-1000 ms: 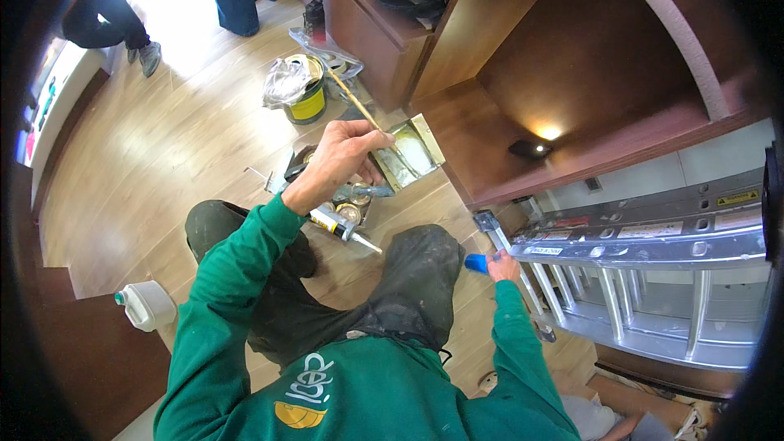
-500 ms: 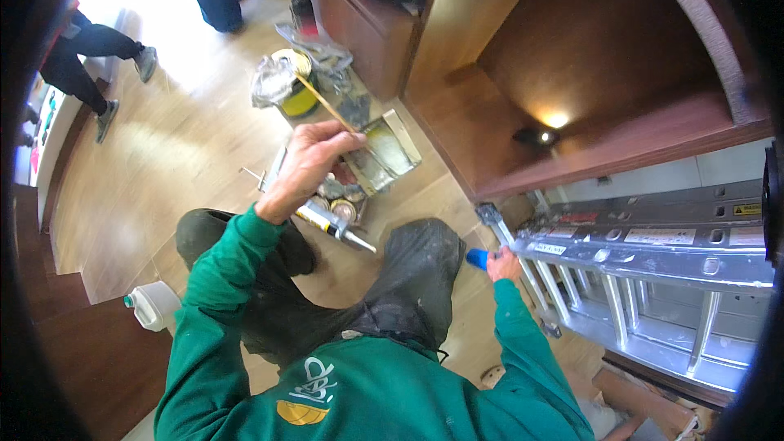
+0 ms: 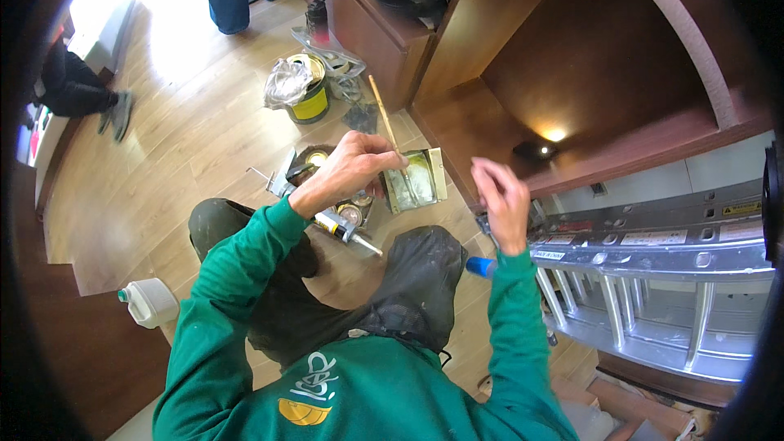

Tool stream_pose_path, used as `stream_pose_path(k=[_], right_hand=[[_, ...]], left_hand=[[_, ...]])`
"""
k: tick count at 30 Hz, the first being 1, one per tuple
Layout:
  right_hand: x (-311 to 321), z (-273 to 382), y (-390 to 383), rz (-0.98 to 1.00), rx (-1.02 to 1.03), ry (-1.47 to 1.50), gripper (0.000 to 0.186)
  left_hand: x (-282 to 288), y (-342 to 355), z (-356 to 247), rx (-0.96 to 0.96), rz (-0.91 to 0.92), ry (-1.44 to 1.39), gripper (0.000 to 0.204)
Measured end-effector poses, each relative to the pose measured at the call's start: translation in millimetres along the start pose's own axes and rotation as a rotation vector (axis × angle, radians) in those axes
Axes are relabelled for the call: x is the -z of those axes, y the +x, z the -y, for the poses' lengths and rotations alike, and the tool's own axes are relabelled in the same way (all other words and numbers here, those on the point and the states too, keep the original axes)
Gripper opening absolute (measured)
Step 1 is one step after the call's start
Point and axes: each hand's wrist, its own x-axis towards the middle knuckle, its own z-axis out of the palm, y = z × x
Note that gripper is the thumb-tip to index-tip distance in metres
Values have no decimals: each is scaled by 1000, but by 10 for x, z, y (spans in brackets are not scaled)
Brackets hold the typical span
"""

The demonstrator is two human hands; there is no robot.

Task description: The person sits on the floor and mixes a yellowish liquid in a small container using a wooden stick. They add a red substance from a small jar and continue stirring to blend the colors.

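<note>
Wooden stick (image 3: 380, 104), apparently a brush, pinched in left hand (image 3: 353, 165); right hand (image 3: 507, 206) loosely uncurled.

Exposure uneven. Daylight blows out to white at 10–11 o'clock, with glare spilling across the wood floor (image 3: 163, 114). Small warm lamp (image 3: 545, 149) at 2 o'clock makes a hot spot; rest of the cabinet interior (image 3: 604, 49) is dim. Ladder (image 3: 653, 249), 3–4 o'clock: cool highlights, rails bowed by the fisheye. Trousers (image 3: 425, 278) at 6 o'clock go near-black. Centre decently lit, tray (image 3: 423, 173) readable. Corners vignette to black.
</note>
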Motion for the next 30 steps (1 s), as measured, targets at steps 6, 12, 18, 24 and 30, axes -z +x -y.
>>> stream_pose_path(k=[6,12,18,24,30], right_hand=[[-649,906,735,387,111,-17,33],[-559,832,719,261,68,102,20],[-161,814,141,-19,35,150,14],[-54,678,-188,-11,4,343,10],[-33,577,-256,150,190,358,12]], left_hand=[[-50,-51,8,-1,72,105,28],[9,-100,36,20,24,93,37],[16,-33,82,51,-75,12,49],[-41,5,101,50,-116,-14,49],[-72,20,92,43,-112,-15,47]])
